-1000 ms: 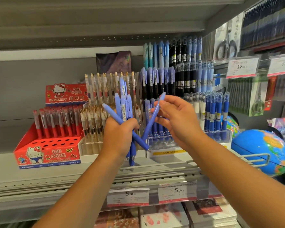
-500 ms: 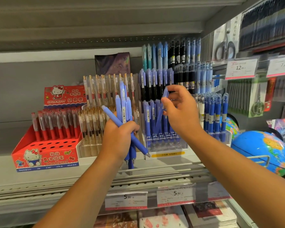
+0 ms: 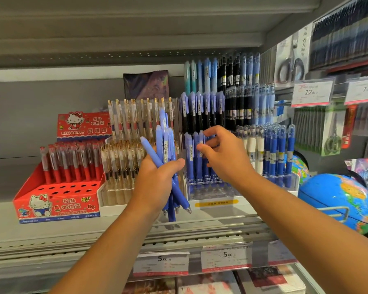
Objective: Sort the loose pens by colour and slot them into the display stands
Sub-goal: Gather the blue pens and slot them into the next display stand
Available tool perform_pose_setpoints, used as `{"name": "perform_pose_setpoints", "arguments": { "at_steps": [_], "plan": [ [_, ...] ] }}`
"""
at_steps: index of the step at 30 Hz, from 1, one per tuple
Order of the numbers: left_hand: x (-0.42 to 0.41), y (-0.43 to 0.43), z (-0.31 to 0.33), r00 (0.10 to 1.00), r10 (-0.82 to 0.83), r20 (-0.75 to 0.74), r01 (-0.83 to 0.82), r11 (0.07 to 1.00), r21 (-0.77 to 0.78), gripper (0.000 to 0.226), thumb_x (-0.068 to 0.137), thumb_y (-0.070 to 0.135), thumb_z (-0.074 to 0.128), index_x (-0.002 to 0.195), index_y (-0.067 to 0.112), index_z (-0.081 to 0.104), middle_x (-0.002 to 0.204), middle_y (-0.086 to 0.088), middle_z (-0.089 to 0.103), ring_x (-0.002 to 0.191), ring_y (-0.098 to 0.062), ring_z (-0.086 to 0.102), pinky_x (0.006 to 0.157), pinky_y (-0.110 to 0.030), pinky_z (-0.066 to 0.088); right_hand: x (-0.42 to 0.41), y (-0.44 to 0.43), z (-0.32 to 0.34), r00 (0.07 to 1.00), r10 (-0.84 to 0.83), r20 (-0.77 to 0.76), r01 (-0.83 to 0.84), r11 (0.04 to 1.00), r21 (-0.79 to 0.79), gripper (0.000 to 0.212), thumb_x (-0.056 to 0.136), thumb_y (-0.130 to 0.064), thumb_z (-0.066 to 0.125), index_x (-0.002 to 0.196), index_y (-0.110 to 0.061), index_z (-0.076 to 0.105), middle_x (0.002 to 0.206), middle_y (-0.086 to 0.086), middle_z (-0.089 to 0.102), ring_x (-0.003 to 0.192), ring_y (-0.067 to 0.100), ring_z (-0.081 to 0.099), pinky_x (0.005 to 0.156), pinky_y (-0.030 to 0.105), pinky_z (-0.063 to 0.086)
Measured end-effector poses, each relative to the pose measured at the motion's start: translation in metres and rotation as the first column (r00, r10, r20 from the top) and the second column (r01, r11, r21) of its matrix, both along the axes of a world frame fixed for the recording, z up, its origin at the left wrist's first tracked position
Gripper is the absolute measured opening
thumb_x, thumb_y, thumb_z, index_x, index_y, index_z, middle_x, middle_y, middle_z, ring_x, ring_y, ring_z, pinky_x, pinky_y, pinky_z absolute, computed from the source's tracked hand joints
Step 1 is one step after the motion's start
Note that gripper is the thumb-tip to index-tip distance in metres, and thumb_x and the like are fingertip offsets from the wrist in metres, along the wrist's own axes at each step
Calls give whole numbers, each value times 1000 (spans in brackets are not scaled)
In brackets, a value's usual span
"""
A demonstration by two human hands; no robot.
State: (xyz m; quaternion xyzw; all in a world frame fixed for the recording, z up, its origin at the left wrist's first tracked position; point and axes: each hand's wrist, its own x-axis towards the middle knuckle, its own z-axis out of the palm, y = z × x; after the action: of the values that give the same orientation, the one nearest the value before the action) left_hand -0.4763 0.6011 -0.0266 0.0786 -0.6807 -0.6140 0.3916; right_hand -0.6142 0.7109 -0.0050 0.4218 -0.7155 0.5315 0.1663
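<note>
You're partway through slotting the blues, by my reading. Your left grip (image 3: 157,181) is clenched round a bundle of blue pens (image 3: 165,145), tips pointing down. Your right grip (image 3: 225,160), at 3 o'clock from it, pinches one blue pen (image 3: 201,137) standing among its like in the clear stand (image 3: 217,197). Next you likely need to seat it fully, let go, then draw another from the bundle. Open holes lie at 6 o'clock of the right grip.

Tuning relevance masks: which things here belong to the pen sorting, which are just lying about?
Job: left hand gripping loose blue pens; right hand pinching a blue pen in the clear stand.
Lying about: red Hello Kitty box, globe, price tags, packaged scissors.
</note>
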Motion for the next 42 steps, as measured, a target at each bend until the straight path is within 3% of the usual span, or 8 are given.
{"name": "perform_pose_setpoints", "arguments": {
  "at_steps": [4,11,15,21,31,37,40,42],
  "plan": [
    [0,0,0,1000,-2,5,2,1000,-18,5,93,18,66,91,19,62,47,1,44,42,-20,42,52,-41,43,4,0,-1,997,-19,-80,27,995,97,27,93,-30,67,116,-22,55,86,-11,63,73,6,62,66,29,52],
    [2,3,1,1000,1,-3,-1,1000,-19,3,93,20,66,93,23,64,49,7,50,44,-13,48,54,-36,46,6,4,-5,1000,-14,-10,14,996,88,23,92,-34,67,111,-28,55,85,-9,64,71,6,60,67,32,52],
    [1,3,-1,1000,7,1,-7,997,-82,11,94,24,65,105,25,65,49,15,54,47,-9,53,58,-36,46,19,10,-1,992,-75,-106,64,992,-105,19,93,-32,65,108,-22,58,93,-7,57,72,2,50,67,22,42],
    [2,7,1,997,-74,-13,71,985,-159,30,94,21,65,123,21,62,70,19,70,65,-2,67,56,-18,52,53,12,17,883,397,251,-391,917,-73,9,90,-24,71,96,-18,68,89,9,66,69,14,64,55,27,53],
    [3,9,1,990,-128,-52,122,986,-117,31,96,18,62,127,22,62,98,10,75,90,-6,71,69,-14,54,52,15,13,837,442,322,-441,894,-81,7,90,-18,71,96,-16,73,96,10,70,71,12,69,58,21,53],
    [2,12,3,982,-183,-54,174,975,-138,21,93,28,61,110,42,61,102,20,74,99,-4,70,77,-13,55,49,15,18,754,507,418,-505,854,-126,15,94,-14,64,80,-10,68,75,-1,67,70,9,64,66,25,54],
    [2,10,2,985,-164,-54,160,984,-82,16,87,37,61,103,33,64,80,11,73,74,-11,69,62,-17,54,46,15,20,708,558,433,-479,830,-285,13,95,-11,62,84,-6,66,78,2,72,69,10,67,68,25,54],
    [2,9,1,989,-128,-71,126,991,-34,6,95,28,61,91,25,63,58,5,55,51,-15,49,49,-26,45,41,18,24,701,573,425,-432,815,-387,9,95,-8,61,88,-3,65,84,8,75,74,15,72,69,25,56]
  ]
}}
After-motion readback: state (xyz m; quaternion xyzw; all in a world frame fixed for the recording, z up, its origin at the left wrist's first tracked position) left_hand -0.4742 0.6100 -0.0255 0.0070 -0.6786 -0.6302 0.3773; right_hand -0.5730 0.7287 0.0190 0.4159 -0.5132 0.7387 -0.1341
